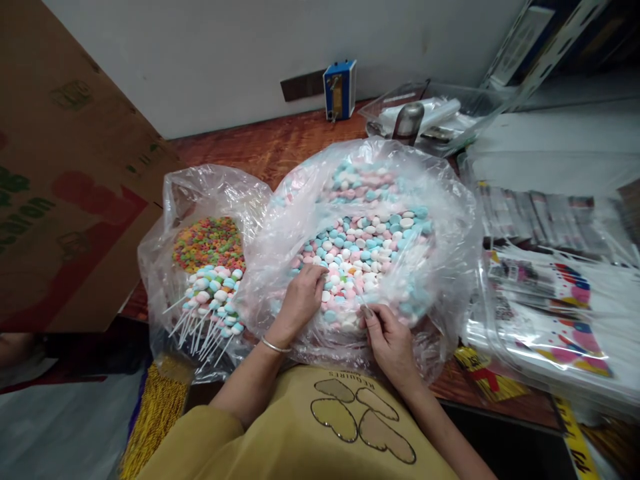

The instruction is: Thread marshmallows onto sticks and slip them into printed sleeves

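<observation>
A large clear plastic bag (445, 193) lies spread in front of me, full of pastel pink, blue and white candies (360, 243). My left hand (304, 293), with a bangle at the wrist, reaches over its near side. The fingers are curled in among the candies, and whatever they hold is hidden. My right hand (390, 337) pinches what looks like a thin white stick between thumb and forefinger, low over the candies. Some orange and green bits show between the hands. On the left, candies on white sticks (213, 303) lie piled in a second plastic bag (200, 180).
Small multicoloured ring-shaped pieces (210, 243) fill part of the left bag. A cardboard box (75, 167) stands at the left. Behind are a blue device (340, 90) and a clear tray (475, 100) of wrappings. Printed packets (555, 280) occupy clear containers on the right.
</observation>
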`<state>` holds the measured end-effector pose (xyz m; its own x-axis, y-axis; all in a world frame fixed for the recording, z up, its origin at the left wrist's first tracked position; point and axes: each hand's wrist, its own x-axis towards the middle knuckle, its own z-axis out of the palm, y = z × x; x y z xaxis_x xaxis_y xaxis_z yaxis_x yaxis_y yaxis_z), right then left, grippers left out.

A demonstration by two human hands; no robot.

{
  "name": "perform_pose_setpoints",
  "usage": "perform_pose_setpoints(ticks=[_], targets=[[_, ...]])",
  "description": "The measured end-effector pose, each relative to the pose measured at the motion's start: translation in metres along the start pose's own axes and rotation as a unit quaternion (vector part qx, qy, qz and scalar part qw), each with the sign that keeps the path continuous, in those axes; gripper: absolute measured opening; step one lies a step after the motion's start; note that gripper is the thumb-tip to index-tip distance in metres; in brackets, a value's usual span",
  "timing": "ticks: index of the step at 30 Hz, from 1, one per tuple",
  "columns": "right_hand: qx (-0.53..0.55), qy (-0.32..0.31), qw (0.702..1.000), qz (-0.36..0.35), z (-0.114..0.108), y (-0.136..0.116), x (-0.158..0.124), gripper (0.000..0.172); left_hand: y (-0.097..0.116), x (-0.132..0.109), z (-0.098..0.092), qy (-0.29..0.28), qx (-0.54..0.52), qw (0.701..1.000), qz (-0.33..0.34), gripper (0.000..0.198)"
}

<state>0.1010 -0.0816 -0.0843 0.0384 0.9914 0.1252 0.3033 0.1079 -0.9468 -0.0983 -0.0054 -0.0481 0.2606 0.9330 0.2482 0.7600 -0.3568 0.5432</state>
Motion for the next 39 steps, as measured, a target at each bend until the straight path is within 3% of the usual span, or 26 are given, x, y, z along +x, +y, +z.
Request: perform_pose_setpoints(ticks=[7,11,14,17,19,22,24,26,30,39], targets=[[-0.004,-0.007,1.0,-0.001,-0.001,-0.002,0.001,0.028,0.003,-0.01,-0.003,-0.058,0.04,0.997,0.039,0.017],[-0.017,-0.006,1.0,-0.008,0.001,0.001,0.001,0.026,0.004,-0.013,0.001,-0.077,0.062,0.994,0.053,0.029],[-0.036,-0.006,0.999,-0.016,0.001,0.003,-0.001,0.025,0.004,-0.011,0.006,-0.061,0.036,0.997,0.038,0.029],[-0.083,-0.006,0.996,-0.036,-0.002,0.0,-0.004,0.034,0.006,-0.009,0.007,-0.003,-0.088,0.996,-0.029,0.025],[-0.12,-0.016,0.99,-0.067,-0.004,-0.007,-0.007,0.042,0.007,-0.007,0.006,0.014,-0.252,0.96,-0.119,0.023],[-0.14,-0.049,0.984,-0.094,-0.007,-0.022,-0.009,0.045,0.009,-0.004,0.002,-0.002,-0.499,0.83,-0.25,0.038],[-0.139,-0.059,0.984,-0.096,-0.008,-0.033,-0.009,0.044,0.011,-0.002,0.0,0.005,-0.587,0.752,-0.3,0.046],[-0.136,-0.056,0.984,-0.098,-0.008,-0.041,-0.008,0.043,0.013,-0.001,0.0,0.017,-0.625,0.709,-0.326,0.05],[-0.121,-0.058,0.986,-0.096,-0.007,-0.047,-0.004,0.041,0.016,-0.001,0.001,0.025,-0.644,0.684,-0.341,0.051],[-0.103,-0.072,0.989,-0.078,-0.004,-0.044,-0.001,0.043,0.017,-0.004,0.006,0.027,-0.641,0.691,-0.332,0.051]])
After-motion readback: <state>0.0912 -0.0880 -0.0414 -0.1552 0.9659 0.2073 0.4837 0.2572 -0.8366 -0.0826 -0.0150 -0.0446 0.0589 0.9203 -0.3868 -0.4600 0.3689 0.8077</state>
